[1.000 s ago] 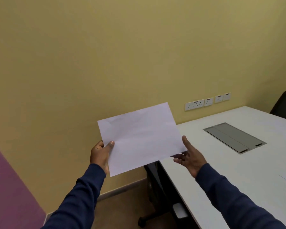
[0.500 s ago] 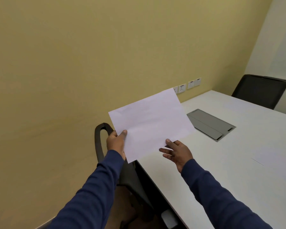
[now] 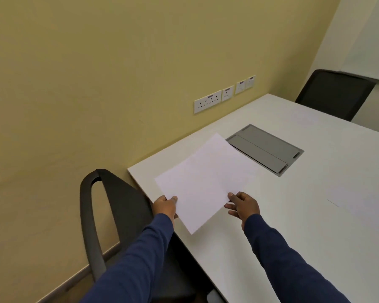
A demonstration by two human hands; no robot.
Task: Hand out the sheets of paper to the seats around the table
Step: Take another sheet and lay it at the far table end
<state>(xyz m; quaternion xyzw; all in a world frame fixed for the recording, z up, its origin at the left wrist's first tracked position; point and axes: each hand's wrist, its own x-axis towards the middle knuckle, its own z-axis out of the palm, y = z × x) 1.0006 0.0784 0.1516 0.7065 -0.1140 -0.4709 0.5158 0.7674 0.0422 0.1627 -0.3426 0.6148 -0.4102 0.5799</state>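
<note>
A blank white sheet of paper [image 3: 204, 180] is held low over the near left corner of the white table [image 3: 293, 215], in front of a black chair [image 3: 109, 206]. My left hand [image 3: 165, 206] pinches the sheet's left edge. My right hand [image 3: 243, 206] holds its right edge with thumb on top and fingers under it. Another white sheet [image 3: 363, 206] lies flat on the table at the right, faint against the top.
A grey cable hatch [image 3: 265, 147] is set into the table just beyond the held sheet. A second black chair [image 3: 333, 95] stands at the far side. The yellow wall with white sockets [image 3: 207, 103] runs along the table's left end.
The sheet has come down from chest height to just above the table's corner, held by both hands. My view has tilted down and the near chair is now in full sight.
</note>
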